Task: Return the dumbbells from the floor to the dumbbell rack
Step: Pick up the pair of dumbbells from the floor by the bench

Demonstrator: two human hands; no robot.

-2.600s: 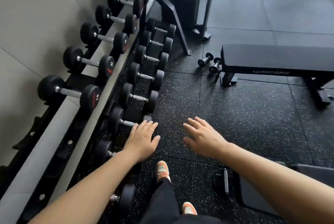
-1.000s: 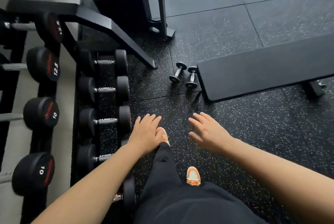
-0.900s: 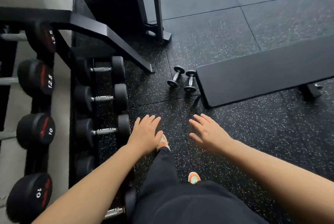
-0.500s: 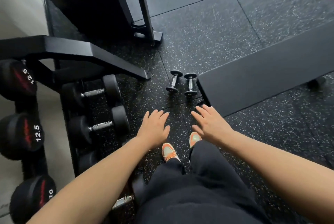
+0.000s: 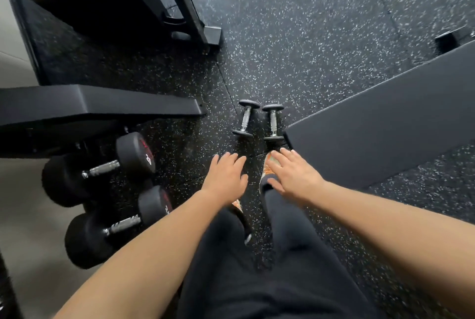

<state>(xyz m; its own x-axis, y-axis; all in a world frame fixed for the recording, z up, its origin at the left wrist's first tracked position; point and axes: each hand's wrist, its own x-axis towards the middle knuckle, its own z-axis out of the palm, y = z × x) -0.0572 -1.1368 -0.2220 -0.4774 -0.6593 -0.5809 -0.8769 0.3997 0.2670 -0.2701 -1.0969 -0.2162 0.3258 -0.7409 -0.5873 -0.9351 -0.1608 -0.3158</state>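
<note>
Two small dumbbells with chrome handles lie side by side on the speckled black floor, the left dumbbell (image 5: 245, 118) and the right dumbbell (image 5: 273, 122), just off the corner of the bench. My left hand (image 5: 225, 177) hovers a short way below them, palm down, fingers apart, holding nothing. My right hand (image 5: 291, 174) is beside it, also open and empty, fingertips close to the right dumbbell's near end. The dumbbell rack (image 5: 97, 105) stands at the left, its black end frame slanting toward the floor.
Two large black dumbbells (image 5: 108, 167) (image 5: 120, 226) rest on the rack's lower row. A black flat bench (image 5: 380, 123) fills the right side. A machine base (image 5: 195, 23) stands at the top. My orange shoes (image 5: 268, 164) and black trousers are below my hands.
I have walked along the rack toward the two small dumbbells, which now lie just beyond my fingertips. Both hands stay open and empty, held out in front.
</note>
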